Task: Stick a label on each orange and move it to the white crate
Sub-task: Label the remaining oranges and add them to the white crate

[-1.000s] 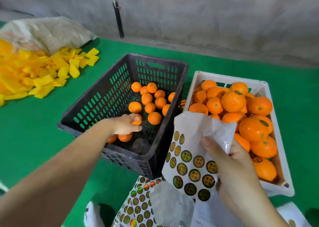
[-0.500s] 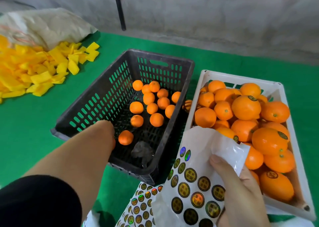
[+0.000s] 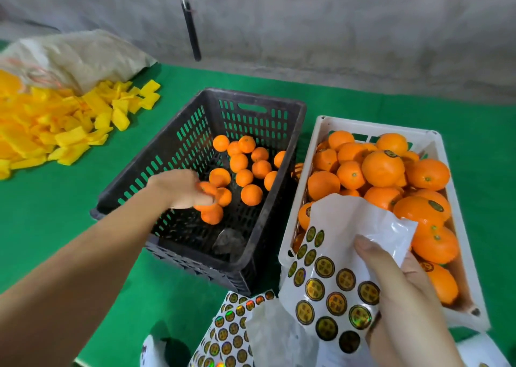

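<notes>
1. Left hand (image 3: 183,189) is reached into the black crate (image 3: 178,154); fingers are curled round an orange (image 3: 206,188) near the crate's left wall. The grip is motion-blurred, so finger detail cannot be told.
2. Right hand (image 3: 402,291) is held near and right; a sticker sheet (image 3: 335,280) is pinched with the thumb laid on the sheet's top face.
3. Round gold-and-dark labels (image 3: 315,289) are carried in rows on the sheet's lower part; its upper part is bare white backing, curled up over the near-left corner of the white crate (image 3: 315,154).
4. Loose oranges (image 3: 244,177) are spread over the black crate's floor, mostly at its far and middle part. One orange (image 3: 212,214) lies just below the left hand.
5. White crate is set just right of the black crate, sides near touching. It is piled high with labelled oranges (image 3: 383,168); dark round labels are seen on several.
6. More sticker sheets (image 3: 231,333) are laid at the near edge, below the black crate.
7. Both crates are set on a green bench (image 3: 55,213).
8. A heap of yellow pieces (image 3: 50,126) and a pale sack (image 3: 81,56) lie at far left.
9. A grey wall (image 3: 335,26) is seen behind, with a dark rod (image 3: 191,31) leaned on it.
</notes>
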`<state>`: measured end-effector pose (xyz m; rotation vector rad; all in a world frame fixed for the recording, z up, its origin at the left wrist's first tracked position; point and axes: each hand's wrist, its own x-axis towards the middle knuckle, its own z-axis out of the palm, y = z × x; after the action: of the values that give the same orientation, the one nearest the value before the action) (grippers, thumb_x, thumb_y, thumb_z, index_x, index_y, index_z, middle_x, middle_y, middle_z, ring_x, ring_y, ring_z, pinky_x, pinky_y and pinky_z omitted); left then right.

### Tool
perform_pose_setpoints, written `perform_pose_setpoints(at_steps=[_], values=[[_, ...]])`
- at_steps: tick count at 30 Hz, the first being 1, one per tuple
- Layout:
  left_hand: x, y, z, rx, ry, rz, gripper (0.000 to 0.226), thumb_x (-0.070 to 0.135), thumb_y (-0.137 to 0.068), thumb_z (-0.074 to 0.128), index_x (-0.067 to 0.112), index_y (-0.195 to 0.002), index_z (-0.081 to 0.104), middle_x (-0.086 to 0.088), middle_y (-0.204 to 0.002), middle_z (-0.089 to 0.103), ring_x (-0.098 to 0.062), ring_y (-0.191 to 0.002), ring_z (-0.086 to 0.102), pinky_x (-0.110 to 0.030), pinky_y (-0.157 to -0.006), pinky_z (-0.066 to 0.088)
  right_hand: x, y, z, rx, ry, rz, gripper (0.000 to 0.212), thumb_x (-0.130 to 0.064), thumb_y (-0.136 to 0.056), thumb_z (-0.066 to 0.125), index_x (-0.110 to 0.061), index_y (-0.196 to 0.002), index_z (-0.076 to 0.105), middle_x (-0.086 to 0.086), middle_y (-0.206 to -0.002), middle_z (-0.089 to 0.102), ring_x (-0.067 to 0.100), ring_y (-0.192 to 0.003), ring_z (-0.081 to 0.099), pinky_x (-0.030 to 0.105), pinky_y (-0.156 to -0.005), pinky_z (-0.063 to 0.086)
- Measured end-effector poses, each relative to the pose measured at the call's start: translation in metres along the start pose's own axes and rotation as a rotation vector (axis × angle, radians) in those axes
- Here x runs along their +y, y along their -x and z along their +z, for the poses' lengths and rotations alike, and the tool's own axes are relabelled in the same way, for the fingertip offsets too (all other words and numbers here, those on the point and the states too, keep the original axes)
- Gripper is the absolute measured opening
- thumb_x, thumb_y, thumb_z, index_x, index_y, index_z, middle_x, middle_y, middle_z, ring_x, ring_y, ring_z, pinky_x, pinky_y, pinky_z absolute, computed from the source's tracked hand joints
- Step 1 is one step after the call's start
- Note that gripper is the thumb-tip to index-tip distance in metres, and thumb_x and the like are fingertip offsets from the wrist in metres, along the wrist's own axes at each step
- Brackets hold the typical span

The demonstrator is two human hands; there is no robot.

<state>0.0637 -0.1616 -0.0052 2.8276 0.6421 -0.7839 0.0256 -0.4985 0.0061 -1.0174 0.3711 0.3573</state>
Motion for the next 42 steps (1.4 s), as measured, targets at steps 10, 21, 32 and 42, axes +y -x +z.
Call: perform_pose_setpoints(at_steps=[10, 21, 32, 42], values=[[0.035, 0.127, 0.101, -0.312, 1.626, 0.686, 0.04, 0.023, -0.108, 0.055, -0.015, -0.103, 0.067, -0.033, -0.093, 0.073, 0.032, -0.081, 0.053, -0.051, -0.089, 0.06, 0.007, 0.034, -0.009, -0.31, 0.083, -0.158, 0.048, -0.037, -0.08, 0.088, -0.024, -0.124, 0.075, 0.014, -0.124, 0.076, 0.038, -0.11, 0.074, 0.047, -0.081, 0.063], [0.043, 0.174, 0.12, -0.096, 1.662, 0.777, 0.059, 0.052, -0.059, 0.098, 0.028, -0.11, 0.079, -0.006, -0.114, 0.077, -0.034, -0.104, 0.075, -0.047, -0.087, 0.063, 0.028, 0.084, -0.001, 0.273, 1.018, -1.05, 0.083, -0.023, -0.085, 0.083, -0.016, -0.152, 0.036, 0.014, -0.137, 0.042, 0.024, -0.131, 0.037, 0.038, -0.109, 0.037], [0.013, 0.204, 0.091, -0.008, 1.476, 1.0, 0.096, 0.042, -0.079, 0.089, 0.036, -0.152, 0.028, -0.013, -0.132, 0.064, -0.041, -0.113, 0.067, -0.053, -0.092, 0.058, 0.001, 0.127, 0.036, 0.097, 1.611, -1.318, 0.02, -0.041, -0.093, 0.067, -0.039, -0.108, 0.079, 0.005, -0.141, 0.056, 0.035, -0.122, 0.039, 0.043, -0.092, 0.026], [-0.013, 0.203, 0.099, -0.06, 1.159, 1.184, 0.082, 0.021, -0.084, 0.082, 0.025, -0.152, 0.036, -0.004, -0.153, 0.047, -0.034, -0.134, 0.055, -0.051, -0.096, 0.058, -0.012, 0.126, 0.049, -0.456, 1.332, -0.79, 0.017, -0.045, -0.085, 0.073, -0.032, -0.091, 0.084, -0.012, -0.104, 0.07, 0.015, -0.105, 0.064, 0.029, -0.093, 0.049]])
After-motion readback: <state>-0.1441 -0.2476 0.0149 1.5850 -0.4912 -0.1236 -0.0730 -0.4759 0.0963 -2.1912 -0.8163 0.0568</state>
